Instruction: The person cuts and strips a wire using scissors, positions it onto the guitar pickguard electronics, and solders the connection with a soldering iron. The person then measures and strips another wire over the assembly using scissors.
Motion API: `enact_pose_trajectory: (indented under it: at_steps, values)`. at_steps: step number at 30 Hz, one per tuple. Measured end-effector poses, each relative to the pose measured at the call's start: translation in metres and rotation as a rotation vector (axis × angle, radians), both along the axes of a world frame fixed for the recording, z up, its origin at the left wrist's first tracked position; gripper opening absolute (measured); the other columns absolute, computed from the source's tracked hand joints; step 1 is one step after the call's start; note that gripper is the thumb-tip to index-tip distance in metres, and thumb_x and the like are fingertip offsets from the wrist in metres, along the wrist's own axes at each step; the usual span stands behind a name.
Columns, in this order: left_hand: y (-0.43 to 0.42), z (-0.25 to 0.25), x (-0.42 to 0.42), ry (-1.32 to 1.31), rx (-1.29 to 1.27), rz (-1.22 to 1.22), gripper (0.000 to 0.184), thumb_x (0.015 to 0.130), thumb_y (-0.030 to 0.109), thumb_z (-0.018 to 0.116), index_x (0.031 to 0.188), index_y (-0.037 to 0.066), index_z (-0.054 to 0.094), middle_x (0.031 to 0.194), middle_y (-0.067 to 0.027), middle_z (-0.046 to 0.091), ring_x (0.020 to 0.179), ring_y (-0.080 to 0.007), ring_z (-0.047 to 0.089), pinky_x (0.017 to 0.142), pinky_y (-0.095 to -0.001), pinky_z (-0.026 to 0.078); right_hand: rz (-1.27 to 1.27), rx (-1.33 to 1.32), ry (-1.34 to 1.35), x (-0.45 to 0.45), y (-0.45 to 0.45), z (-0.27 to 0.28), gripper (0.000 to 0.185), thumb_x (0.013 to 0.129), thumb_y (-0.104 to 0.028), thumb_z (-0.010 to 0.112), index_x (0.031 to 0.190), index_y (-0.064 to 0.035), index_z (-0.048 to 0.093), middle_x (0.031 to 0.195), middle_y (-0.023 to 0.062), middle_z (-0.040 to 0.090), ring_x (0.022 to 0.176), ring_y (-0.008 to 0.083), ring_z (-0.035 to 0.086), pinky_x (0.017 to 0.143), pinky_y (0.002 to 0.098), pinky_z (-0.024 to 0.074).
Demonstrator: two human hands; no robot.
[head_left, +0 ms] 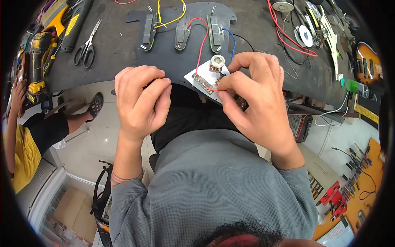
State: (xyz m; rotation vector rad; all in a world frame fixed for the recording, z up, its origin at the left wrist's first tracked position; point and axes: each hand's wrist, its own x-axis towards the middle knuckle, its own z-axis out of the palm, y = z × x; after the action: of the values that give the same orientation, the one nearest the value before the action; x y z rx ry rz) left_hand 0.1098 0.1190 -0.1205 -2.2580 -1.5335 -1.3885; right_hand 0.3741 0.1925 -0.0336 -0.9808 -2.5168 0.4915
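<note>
A dark guitar pickguard point(173, 57) lies upside down at the bench's front edge, with three pickups and red, yellow and blue wires. On its white control plate point(190, 77) sit a switch point(203, 84) and a round potentiometer point(217, 61). My right hand point(257, 88) is over the plate's right side, its thumb and index finger pinched on the end of a red wire point(210, 89) by the switch. My left hand point(142, 99) is left of the plate, its fingers curled together; whether they hold anything is hidden.
Scissors point(87, 47) and a yellow drill point(39, 61) lie at the left. Wire spools point(303, 35) and loose red wire are at the right. A person in a yellow shirt point(24, 158) is at far left. A red vise point(335, 199) stands at lower right.
</note>
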Motion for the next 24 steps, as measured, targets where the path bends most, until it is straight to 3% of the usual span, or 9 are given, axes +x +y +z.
enact_pose_trajectory:
  at_steps: [7,10,13,19,24]
  values:
    - [-0.003,0.007,-0.001,0.043,-0.086,-0.025,0.032,0.079,-0.008,0.084,0.107,0.004,0.075,0.111,-0.0112,0.076,0.103,-0.0319,0.077,0.092,-0.047,0.055,0.008,-0.054,0.046,-0.003,0.016,-0.004,0.018,0.085,-0.007,0.083,0.098,-0.0119,0.072,0.108,0.003,0.064,0.107,0.0289,0.059,0.089,0.0448,0.0429]
    - [-0.003,0.008,-0.002,0.058,-0.101,-0.022,0.031,0.079,-0.008,0.084,0.107,0.004,0.075,0.111,-0.011,0.076,0.104,-0.032,0.077,0.092,-0.0472,0.055,-0.008,-0.098,0.071,-0.007,0.019,-0.002,0.016,0.084,-0.005,0.083,0.097,-0.0055,0.074,0.106,0.0086,0.065,0.101,0.0297,0.061,0.091,0.0415,0.047]
    - [-0.001,0.005,-0.001,0.039,-0.079,-0.008,0.031,0.074,-0.002,0.087,0.102,0.005,0.077,0.107,-0.0078,0.076,0.102,-0.0304,0.075,0.091,-0.0466,0.054,-0.001,-0.091,0.087,-0.009,0.021,-0.004,0.015,0.086,-0.004,0.083,0.095,-0.0039,0.072,0.1,0.0091,0.066,0.095,0.0297,0.064,0.087,0.0416,0.0492]
    - [-0.001,0.004,-0.001,0.053,-0.088,-0.011,0.03,0.074,0.0,0.087,0.101,0.006,0.077,0.106,-0.0071,0.076,0.103,-0.03,0.075,0.091,-0.0462,0.054,-0.047,-0.118,0.127,-0.013,0.023,-0.009,0.015,0.089,-0.002,0.084,0.094,-0.0014,0.071,0.092,0.0088,0.067,0.082,0.0285,0.066,0.074,0.0387,0.0534]
    - [-0.003,0.009,-0.002,0.092,-0.126,-0.024,0.03,0.08,-0.007,0.085,0.106,0.005,0.075,0.11,-0.0095,0.078,0.104,-0.0323,0.078,0.092,-0.0476,0.056,-0.087,-0.167,0.079,-0.012,0.024,-0.004,0.011,0.091,-0.002,0.082,0.097,-0.0005,0.072,0.092,0.0088,0.067,0.079,0.0254,0.066,0.072,0.0364,0.0533]
